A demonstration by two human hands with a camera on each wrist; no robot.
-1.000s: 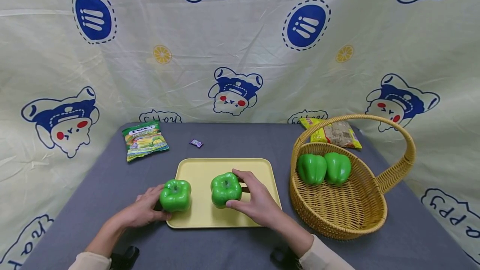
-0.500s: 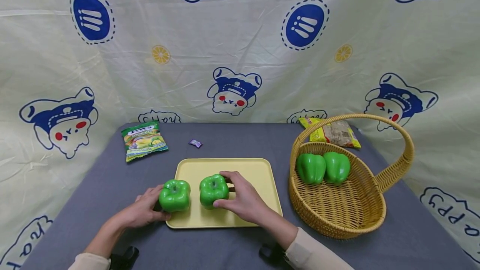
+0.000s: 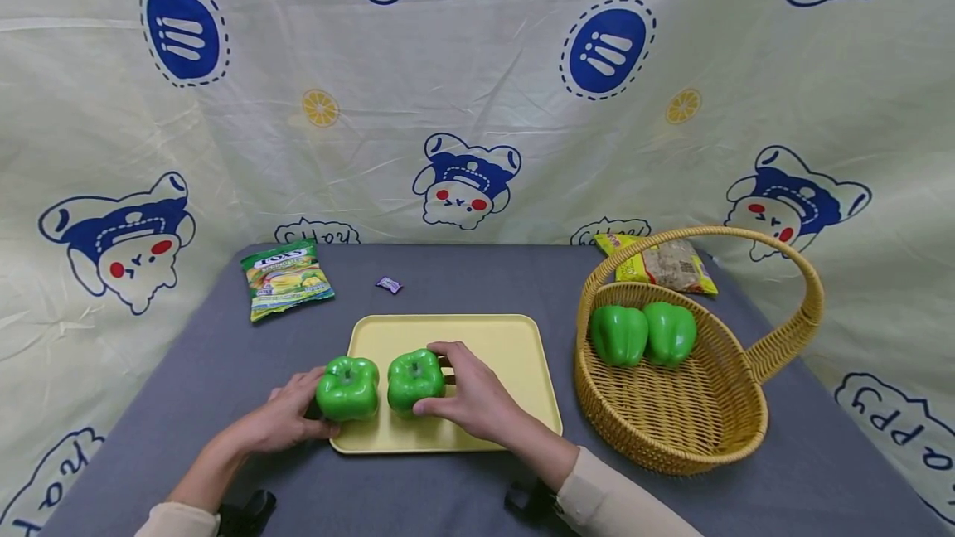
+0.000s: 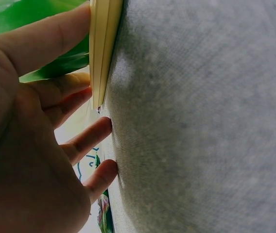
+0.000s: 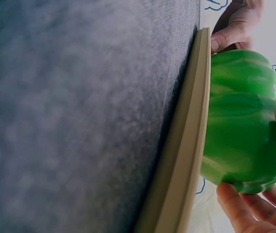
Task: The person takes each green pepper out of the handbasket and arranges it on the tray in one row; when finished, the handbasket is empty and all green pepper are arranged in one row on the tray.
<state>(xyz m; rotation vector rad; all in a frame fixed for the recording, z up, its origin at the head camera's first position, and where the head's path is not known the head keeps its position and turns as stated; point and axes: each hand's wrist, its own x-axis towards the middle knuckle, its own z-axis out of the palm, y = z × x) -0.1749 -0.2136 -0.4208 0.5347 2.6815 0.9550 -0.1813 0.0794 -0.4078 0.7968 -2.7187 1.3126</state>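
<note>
In the head view a green bell pepper (image 3: 347,389) stands on the left side of a pale yellow tray (image 3: 488,338). My left hand (image 3: 287,417) holds it from the left, thumb low by the tray's front corner and fingers behind. The left wrist view shows this thumb (image 4: 55,39) in front of the pepper (image 4: 4,17), with the ring and little fingers down on the cloth. My right hand (image 3: 481,400) grips a second green bell pepper (image 3: 414,379) between thumb and fingers, upright on the tray, a narrow gap right of the first.
A wicker basket (image 3: 701,429) with a tall handle stands on the right, holding two green bell peppers (image 3: 645,334). A green snack bag (image 3: 289,280) lies back left, a small purple wrapped candy (image 3: 389,285) behind the tray, and a yellow packet (image 3: 664,265) behind the basket.
My right hand has moved its bell pepper leftward over the tray, close to the other one. My left hand and its pepper have stayed in place.
</note>
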